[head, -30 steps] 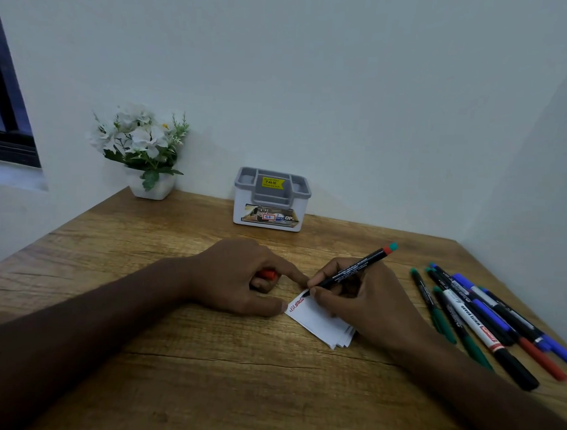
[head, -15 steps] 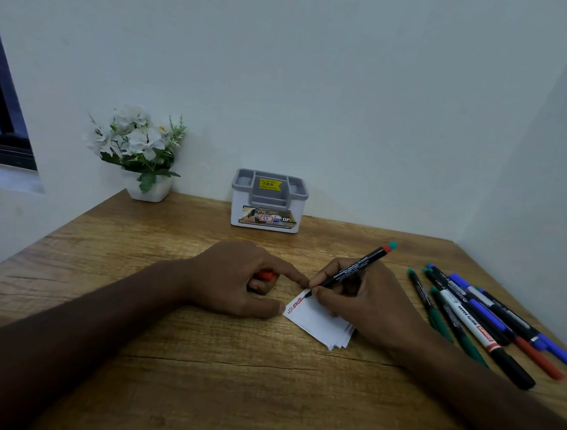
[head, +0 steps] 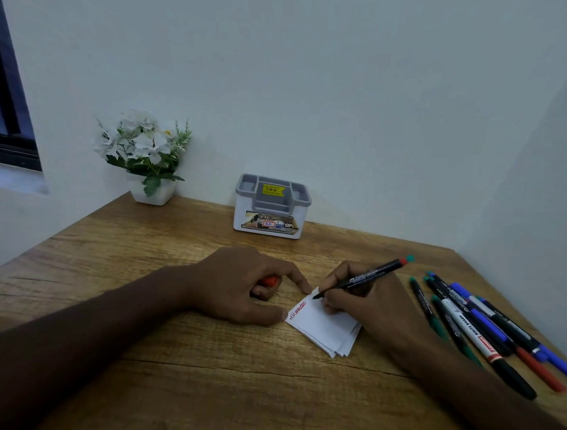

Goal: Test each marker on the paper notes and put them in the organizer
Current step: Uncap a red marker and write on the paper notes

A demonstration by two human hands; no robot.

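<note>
1. Clearly the job is at its start: the grey-and-white organizer (head: 272,205) stands against the back wall with no marker showing in any compartment, well apart from the hands, so every marker has yet to be put away.
2. Only one marker is in testing, as far as I can judge. The right hand (head: 366,301) grips a black-barrelled red marker (head: 367,275) in a writing hold, tip down at the far corner of the paper notes (head: 326,325), where a line of red scribble runs along the left edge.
3. Left of it, the left hand (head: 241,284) lies curled on the table, forefinger and thumb pinning the edge of the notes; a small red piece, most likely the marker's cap (head: 269,281), is tucked under its bent fingers.
4. Waiting at the right is a loose pile of capped markers (head: 484,328) in green, blue, red and black; they overlap, so I cannot count them surely, but all look untested.
5. Beneath everything is a wooden table (head: 141,370) with a strong grain, set into a corner of plain pale walls.
6. Off to the left a dark window (head: 6,108) cuts into the wall, and a white pot of white flowers (head: 143,152) sits at the table's back edge.
</note>
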